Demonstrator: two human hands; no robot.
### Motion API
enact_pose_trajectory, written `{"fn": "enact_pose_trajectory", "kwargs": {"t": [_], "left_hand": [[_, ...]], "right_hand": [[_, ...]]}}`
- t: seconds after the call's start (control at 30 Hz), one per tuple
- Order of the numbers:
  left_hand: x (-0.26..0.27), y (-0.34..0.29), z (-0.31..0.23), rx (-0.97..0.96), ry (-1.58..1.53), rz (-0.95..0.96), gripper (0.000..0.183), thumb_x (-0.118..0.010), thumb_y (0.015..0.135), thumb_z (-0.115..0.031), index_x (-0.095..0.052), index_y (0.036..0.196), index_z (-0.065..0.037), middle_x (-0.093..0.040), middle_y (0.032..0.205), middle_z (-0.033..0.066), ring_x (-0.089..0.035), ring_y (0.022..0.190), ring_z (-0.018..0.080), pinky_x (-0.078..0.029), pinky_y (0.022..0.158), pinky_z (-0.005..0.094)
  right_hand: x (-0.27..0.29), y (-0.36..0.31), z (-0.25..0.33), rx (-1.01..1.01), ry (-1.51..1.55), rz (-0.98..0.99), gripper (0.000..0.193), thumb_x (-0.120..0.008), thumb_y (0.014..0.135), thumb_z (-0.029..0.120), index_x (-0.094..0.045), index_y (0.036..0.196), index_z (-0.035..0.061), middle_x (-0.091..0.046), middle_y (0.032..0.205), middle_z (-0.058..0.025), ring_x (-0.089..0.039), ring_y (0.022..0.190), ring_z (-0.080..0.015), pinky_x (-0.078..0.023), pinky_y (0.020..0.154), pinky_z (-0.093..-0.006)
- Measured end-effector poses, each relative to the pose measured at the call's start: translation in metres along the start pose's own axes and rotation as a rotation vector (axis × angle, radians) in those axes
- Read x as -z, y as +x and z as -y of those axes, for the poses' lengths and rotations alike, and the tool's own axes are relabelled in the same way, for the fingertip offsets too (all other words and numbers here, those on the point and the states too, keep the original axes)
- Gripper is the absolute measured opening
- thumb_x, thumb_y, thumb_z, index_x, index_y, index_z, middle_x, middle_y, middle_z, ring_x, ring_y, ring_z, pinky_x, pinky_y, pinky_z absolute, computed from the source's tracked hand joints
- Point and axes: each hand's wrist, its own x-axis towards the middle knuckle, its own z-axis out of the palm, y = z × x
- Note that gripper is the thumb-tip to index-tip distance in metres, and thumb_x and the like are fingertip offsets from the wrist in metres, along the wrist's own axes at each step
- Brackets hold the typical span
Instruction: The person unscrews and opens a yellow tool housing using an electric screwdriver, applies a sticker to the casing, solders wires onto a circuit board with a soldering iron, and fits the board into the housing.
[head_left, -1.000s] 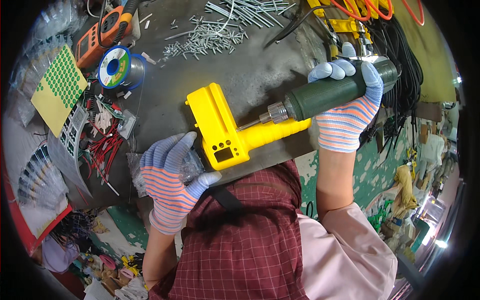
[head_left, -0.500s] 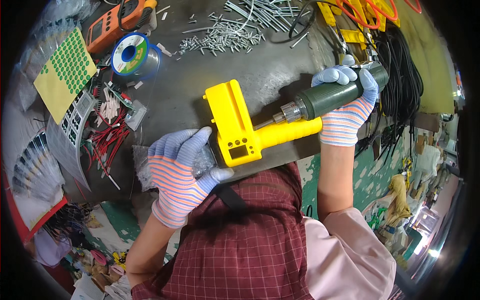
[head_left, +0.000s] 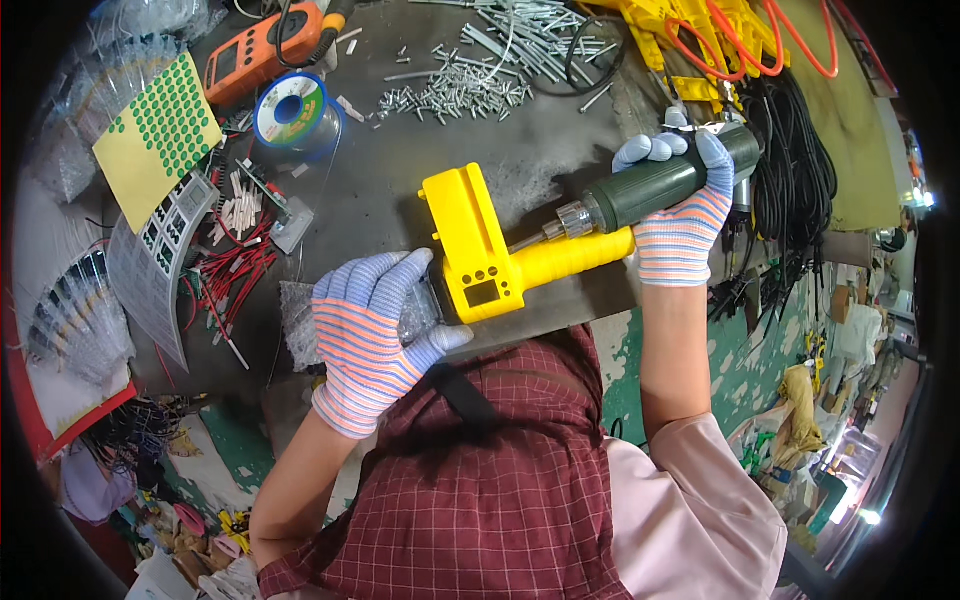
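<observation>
A yellow plastic handheld device (head_left: 464,215) lies near the table's front edge, its ribbed handle pointing right and a small dark window on its body. My left hand (head_left: 368,318), in a striped glove, is closed around its left end, where clear plastic shows under the fingers. In my gloved right hand (head_left: 690,215) is a green electric screwdriver (head_left: 640,193), gripped round its barrel and tilted down to the left. Its bit reaches the inner side of the device, beside the handle; the tip and any screw there are hidden.
Loose screws (head_left: 455,92) are heaped at the back. A solder spool (head_left: 291,110), an orange meter (head_left: 262,55), a sheet of green stickers (head_left: 165,135) and red wires (head_left: 232,275) sit left. Black cables (head_left: 800,160), yellow parts (head_left: 650,25) and an orange coiled hose (head_left: 795,45) are right.
The view has shifted slightly, so the table items appear farther right. Both hands keep their grips, and the screwdriver bit stays at the yellow device.
</observation>
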Motion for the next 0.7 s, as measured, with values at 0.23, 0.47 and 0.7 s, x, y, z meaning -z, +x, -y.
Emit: {"fn": "enact_pose_trajectory", "kwargs": {"t": [0.23, 0.47, 0.7], "left_hand": [[0.007, -0.03, 0.001, -0.028, 0.274, -0.009, 0.07, -0.075, 0.076, -0.048, -0.056, 0.134, -0.014, -0.053, 0.13, 0.0128, -0.049, 0.12, 0.0348, -0.037, 0.103, 0.0497], [0.03, -0.017, 0.011, -0.025, -0.093, -0.014, 0.062, -0.079, 0.074, -0.039, -0.062, 0.127, -0.013, -0.058, 0.119, 0.0149, -0.056, 0.107, 0.0365, -0.043, 0.094, 0.0486], [0.059, 0.011, 0.023, 0.524, -1.233, 0.545, 0.057, -0.067, 0.091, -0.043, -0.058, 0.125, 0.001, -0.068, 0.112, 0.0071, -0.063, 0.102, 0.0131, -0.049, 0.091, 0.0304]], "right_hand": [[-0.02, -0.014, 0.065, -0.043, -0.463, -0.184, 0.034, -0.066, 0.087, 0.03, -0.059, 0.105, 0.0014, -0.066, 0.092, -0.0126, -0.068, 0.087, -0.0291, -0.059, 0.08, -0.0463], [0.04, 0.014, 0.073, 0.27, -1.492, 0.096, 0.088, -0.075, 0.087, 0.032, -0.025, 0.15, -0.0047, -0.062, 0.119, -0.0186, -0.063, 0.109, -0.0291, -0.048, 0.095, -0.0356], [0.0, 0.033, 0.05, 0.358, -2.611, 0.181, 0.08, -0.068, 0.088, 0.04, -0.032, 0.15, 0.0058, -0.064, 0.115, -0.0281, -0.063, 0.103, -0.0422, -0.051, 0.089, -0.0459]]}}
